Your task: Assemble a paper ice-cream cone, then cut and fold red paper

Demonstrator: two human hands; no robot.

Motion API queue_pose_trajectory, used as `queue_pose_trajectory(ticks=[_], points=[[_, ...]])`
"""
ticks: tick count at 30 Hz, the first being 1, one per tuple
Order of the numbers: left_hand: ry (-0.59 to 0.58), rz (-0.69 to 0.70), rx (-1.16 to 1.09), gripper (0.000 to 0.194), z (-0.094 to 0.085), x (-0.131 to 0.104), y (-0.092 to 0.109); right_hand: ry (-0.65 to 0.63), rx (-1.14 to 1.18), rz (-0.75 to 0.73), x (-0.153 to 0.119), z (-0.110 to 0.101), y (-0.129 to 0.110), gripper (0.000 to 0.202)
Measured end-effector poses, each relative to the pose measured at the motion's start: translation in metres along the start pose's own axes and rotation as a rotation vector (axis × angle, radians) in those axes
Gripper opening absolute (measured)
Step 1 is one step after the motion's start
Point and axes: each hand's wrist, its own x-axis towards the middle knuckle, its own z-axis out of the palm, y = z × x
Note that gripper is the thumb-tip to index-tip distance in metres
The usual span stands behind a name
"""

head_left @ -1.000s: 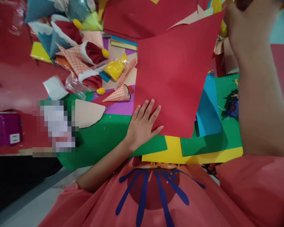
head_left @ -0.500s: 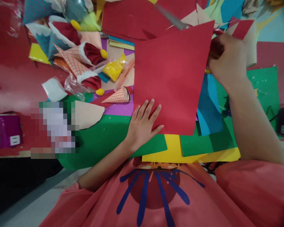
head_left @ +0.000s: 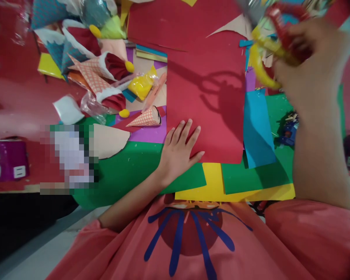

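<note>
A sheet of red paper (head_left: 204, 105) lies flat in front of me. My left hand (head_left: 179, 151) rests on its lower left part, fingers spread. Raised at the upper right, my right hand (head_left: 312, 58) grips scissors (head_left: 268, 44) with red and yellow handles; both are smeared by motion. The blades point up and left and are partly out of sight. A shadow of hand and scissors falls across the red sheet. More red paper (head_left: 181, 21) lies beyond it, beside a curved pale offcut (head_left: 233, 28).
Cone-shaped paper pieces (head_left: 93, 77) with white trim lie at the upper left, near a small checked cone (head_left: 146, 117) and a yellow packet (head_left: 142, 86). Green sheets (head_left: 111, 182), a yellow sheet (head_left: 212, 182) and a blue strip (head_left: 259, 128) lie around the red paper.
My right hand has lifted the scissors up and right, away from the red sheet. The sheet's raised upper right part now lies flat. My left hand has stayed in place.
</note>
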Motion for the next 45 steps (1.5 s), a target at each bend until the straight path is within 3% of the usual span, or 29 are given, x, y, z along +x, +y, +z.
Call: queue_pose_trajectory(ticks=[5,12,21,24,27,31,33,35,38,45], points=[[-0.012,0.005,0.008,0.065,0.000,-0.004,0.002,-0.260,-0.251,-0.037,-0.015,0.041,-0.008,0.049],[-0.019,0.036,0.062,0.065,0.000,-0.008,0.004,-0.215,-0.340,0.080,0.002,0.051,0.004,0.046],[-0.003,0.039,0.055,0.065,0.002,-0.020,0.010,-0.252,-0.329,0.155,0.024,0.055,-0.004,0.044],[0.024,0.055,0.054,0.065,0.002,-0.020,0.006,-0.230,-0.310,-0.041,0.003,0.044,-0.021,0.039],[0.037,0.068,0.013,0.065,-0.001,-0.020,-0.002,-0.258,-0.232,-0.240,-0.039,0.033,-0.045,0.037],[0.016,0.210,-0.064,0.065,-0.011,-0.023,-0.017,-0.567,-0.147,-0.447,-0.106,0.030,-0.066,0.044],[-0.033,0.351,-0.061,0.063,-0.018,-0.025,-0.024,-0.652,-0.196,-0.490,-0.133,0.029,-0.067,0.064],[-0.081,0.465,-0.043,0.061,-0.025,-0.028,-0.030,-0.643,-0.206,-0.507,-0.154,0.028,-0.063,0.072],[-0.128,0.509,-0.028,0.058,-0.032,-0.030,-0.035,-0.620,-0.192,-0.475,-0.174,0.024,-0.053,0.080],[-0.017,0.491,-0.053,0.040,-0.039,-0.030,-0.048,-0.493,-0.140,-0.429,-0.183,0.015,-0.045,0.053]])
